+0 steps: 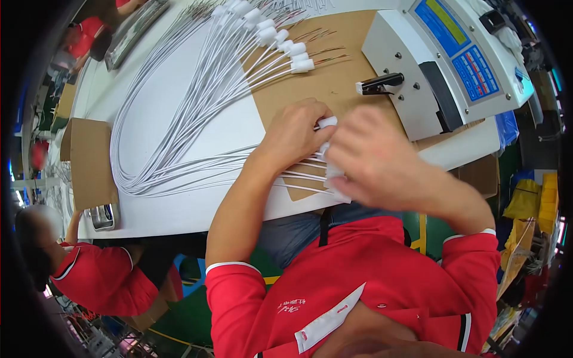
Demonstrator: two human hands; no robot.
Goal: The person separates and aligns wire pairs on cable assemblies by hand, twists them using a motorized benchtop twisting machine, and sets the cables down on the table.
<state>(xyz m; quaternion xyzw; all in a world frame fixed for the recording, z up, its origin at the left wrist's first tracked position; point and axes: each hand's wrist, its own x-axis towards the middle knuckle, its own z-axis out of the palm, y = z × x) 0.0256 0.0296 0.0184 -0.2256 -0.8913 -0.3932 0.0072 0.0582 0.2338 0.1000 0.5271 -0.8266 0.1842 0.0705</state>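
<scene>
My left hand (298,131) is closed, thumb and fingers around a white cable end with a white plastic cap (327,122). Close beside it on the right is my right hand (373,155), smeared by motion; what its fingers hold, if anything, cannot be made out. Below and between the hands lie more white cables (307,176), their white ends partly hidden by the right hand. Their lengths loop round to the left on the white table (239,212). Farther back, a bundle of capped cable ends (302,64) shows thin bare-tipped wires sticking out over a brown cardboard sheet (334,89).
A white machine (412,77) with a blue keypad panel and a black clamp-like part (382,84) stands at the right. Left are a cardboard box (92,164) and a metal tray (102,218). A co-worker in a red shirt (110,277) sits at the lower left.
</scene>
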